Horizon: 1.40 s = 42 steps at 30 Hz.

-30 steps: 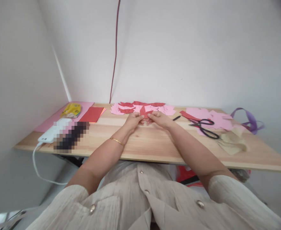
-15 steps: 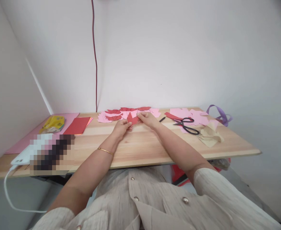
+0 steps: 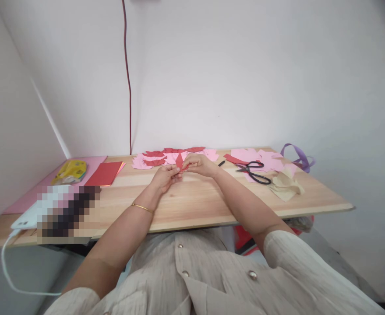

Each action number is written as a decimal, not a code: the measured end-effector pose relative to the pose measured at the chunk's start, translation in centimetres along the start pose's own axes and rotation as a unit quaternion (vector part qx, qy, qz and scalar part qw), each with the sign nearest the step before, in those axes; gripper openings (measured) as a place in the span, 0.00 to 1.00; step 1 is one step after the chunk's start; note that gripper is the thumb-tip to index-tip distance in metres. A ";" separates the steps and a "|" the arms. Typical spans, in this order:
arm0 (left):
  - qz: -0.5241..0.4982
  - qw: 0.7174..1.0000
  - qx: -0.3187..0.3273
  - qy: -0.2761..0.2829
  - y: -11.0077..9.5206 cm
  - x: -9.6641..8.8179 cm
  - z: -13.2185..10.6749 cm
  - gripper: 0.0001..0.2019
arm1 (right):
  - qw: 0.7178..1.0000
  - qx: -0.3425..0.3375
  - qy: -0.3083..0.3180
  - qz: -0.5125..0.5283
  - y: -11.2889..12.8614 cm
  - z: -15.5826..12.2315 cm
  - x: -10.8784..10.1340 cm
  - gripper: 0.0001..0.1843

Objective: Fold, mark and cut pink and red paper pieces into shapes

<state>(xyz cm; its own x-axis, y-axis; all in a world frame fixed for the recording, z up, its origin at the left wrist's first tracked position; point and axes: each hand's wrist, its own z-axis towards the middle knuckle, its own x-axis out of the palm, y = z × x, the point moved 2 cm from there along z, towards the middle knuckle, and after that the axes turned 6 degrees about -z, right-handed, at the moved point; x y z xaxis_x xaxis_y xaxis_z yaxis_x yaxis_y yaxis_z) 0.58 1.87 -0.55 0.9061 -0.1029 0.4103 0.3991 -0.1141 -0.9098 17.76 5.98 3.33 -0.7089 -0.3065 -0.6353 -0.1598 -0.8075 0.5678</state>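
Between my hands, just above the wooden table (image 3: pixel 192 201), is a small red paper cutout (image 3: pixel 179 161) with a pointed tip standing up. My left hand (image 3: pixel 168 177) pinches its lower left part between thumb and fingers. On the other side, my right hand (image 3: pixel 200 165) grips its right edge, with fingertips close to the left thumb. Much of the paper is hidden by the fingers. Behind the hands lie pink paper cutouts (image 3: pixel 142 162) with several red paper cutouts (image 3: pixel 155 162) on and among them.
Black-handled scissors (image 3: pixel 259 178) lie to the right, beside pink paper scraps (image 3: pixel 271 159), crumpled tan paper (image 3: pixel 286 186) and a purple ribbon (image 3: pixel 302 157). A black pen (image 3: pixel 221 163) is near my right wrist. At left are red paper sheets (image 3: pixel 104 173), a yellow packet (image 3: pixel 70 170) and a white device (image 3: pixel 24 217) with a cable.
My right hand has shifted slightly left and turned, bringing its fingertips closer to the left hand. The red paper's right side is now folded in, and less of it shows.
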 end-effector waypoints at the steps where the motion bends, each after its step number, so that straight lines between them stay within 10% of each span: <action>1: -0.001 1.000 0.005 -0.001 0.0 0.1 0.0 0.12 | 1.000 0.003 -0.003 0.000 -0.1 0.0 -0.1 0.11; 11: 0.199 0.963 0.172 -0.052 -0.1 0.0 0.5 0.11 | 0.993 0.109 -0.024 0.046 -1.0 -0.3 0.5 0.12; 25: 0.117 0.984 0.134 -0.023 0.1 0.4 0.4 0.15 | 0.982 0.158 -0.089 0.043 -0.2 0.0 0.4 0.14; 35: 0.270 0.943 0.180 -0.070 -0.7 0.5 0.2 0.09 | 0.982 0.165 -0.089 0.029 -0.1 0.2 1.0 0.12; 42: 0.126 0.984 0.120 -0.026 0.2 0.4 0.5 0.10 | 0.976 0.183 -0.085 0.078 -0.3 0.0 1.1 0.16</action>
<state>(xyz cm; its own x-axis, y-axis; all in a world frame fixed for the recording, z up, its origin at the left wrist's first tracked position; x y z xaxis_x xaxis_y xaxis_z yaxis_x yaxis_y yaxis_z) 1.07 2.28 -0.59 0.9839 -0.0473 0.1721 0.1772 0.1457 -0.9733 17.05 5.89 2.39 -0.8429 -0.2975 -0.4483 -0.2545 -0.5137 0.8193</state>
